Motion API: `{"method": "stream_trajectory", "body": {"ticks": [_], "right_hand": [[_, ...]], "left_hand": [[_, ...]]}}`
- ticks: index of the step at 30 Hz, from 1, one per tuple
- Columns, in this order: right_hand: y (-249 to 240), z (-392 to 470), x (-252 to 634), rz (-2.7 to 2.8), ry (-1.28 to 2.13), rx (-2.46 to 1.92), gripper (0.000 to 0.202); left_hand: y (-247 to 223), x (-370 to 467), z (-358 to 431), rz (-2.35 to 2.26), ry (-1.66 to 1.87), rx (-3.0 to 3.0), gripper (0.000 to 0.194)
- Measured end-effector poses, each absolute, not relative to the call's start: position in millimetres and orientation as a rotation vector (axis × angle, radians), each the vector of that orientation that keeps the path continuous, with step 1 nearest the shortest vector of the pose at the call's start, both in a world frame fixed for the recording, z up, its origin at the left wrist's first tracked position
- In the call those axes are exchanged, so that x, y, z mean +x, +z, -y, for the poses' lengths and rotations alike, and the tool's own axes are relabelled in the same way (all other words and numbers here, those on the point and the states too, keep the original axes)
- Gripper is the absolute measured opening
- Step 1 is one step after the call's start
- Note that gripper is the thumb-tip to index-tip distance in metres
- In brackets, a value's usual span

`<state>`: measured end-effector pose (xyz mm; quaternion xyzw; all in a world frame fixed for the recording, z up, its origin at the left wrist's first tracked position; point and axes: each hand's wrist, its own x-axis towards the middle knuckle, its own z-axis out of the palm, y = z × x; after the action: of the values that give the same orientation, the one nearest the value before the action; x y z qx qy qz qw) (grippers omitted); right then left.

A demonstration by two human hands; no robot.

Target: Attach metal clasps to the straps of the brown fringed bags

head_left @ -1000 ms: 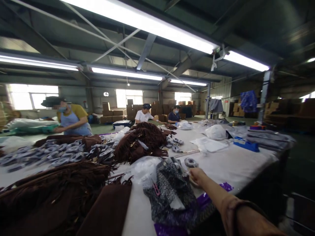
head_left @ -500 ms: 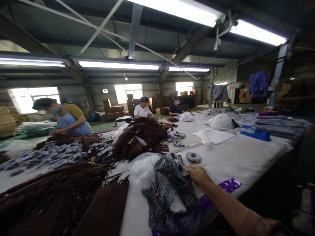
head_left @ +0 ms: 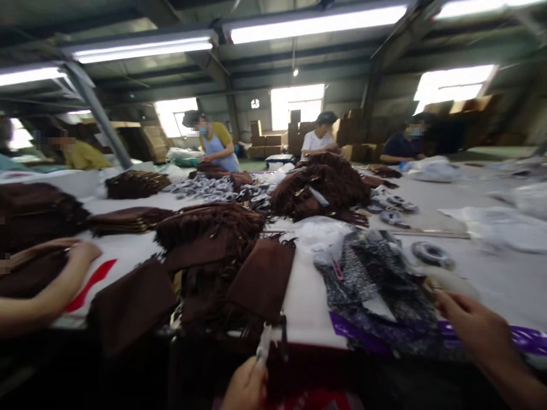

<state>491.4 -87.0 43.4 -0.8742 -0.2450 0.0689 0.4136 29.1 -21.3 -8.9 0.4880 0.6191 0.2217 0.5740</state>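
At the bottom centre my left hand [head_left: 245, 384] is closed around a slim whitish object [head_left: 264, 344], its kind blurred. The object points up at the table edge, below a brown fringed bag [head_left: 262, 279]. On the right, my right hand [head_left: 478, 327] has its fingers bent together at the edge of a dark speckled cloth [head_left: 380, 285]. What they hold, if anything, is too blurred to name. Pink thread snips [head_left: 337, 270] lie on that cloth. A grey ring-shaped roll [head_left: 432, 254] lies just beyond my right hand.
More brown bags [head_left: 200, 233] and a tall brown fringed heap [head_left: 320, 185] cover the table. Grey rolls [head_left: 205, 188] lie behind. At the left, a co-worker's hand [head_left: 83, 250] rests on a brown bag. Clear plastic [head_left: 325, 236] is bunched beside the cloth. Several co-workers sit or stand beyond.
My view has swung left, so the table contents sit further right. My left hand with the whitish object has come into view. My right hand stays by the speckled cloth.
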Motion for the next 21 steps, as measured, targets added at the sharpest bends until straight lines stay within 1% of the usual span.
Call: {"method": "stream_trajectory", "body": {"ticks": [2,4,5,8,10,14,18,21], "right_hand": [[48,84,444,0.771,0.298,-2.086,0.033],[53,80,376,1.004,0.552,-1.949,0.038],[55,76,337,1.152,0.71,-1.858,0.036],[56,60,234,1.389,1.091,-1.632,0.038],[53,45,186,1.412,1.19,-1.553,0.037],[40,20,144,1.408,1.292,-1.569,0.035],[25,6,139,1.397,1.321,-1.718,0.034],[15,2,139,1.411,1.269,-1.794,0.036]], "left_hand": [[-17,24,20,-1.312,0.566,1.296,0.056],[-17,20,22,-1.32,0.584,1.515,0.05],[-15,17,24,-1.35,0.576,1.627,0.046],[-6,9,28,-1.437,0.454,1.884,0.039],[-3,4,29,-1.473,0.349,1.968,0.038],[-2,-5,27,-1.462,0.214,2.07,0.037],[-2,-11,24,-1.44,0.169,2.192,0.032],[-2,-14,24,-1.435,0.131,2.243,0.034]]}}
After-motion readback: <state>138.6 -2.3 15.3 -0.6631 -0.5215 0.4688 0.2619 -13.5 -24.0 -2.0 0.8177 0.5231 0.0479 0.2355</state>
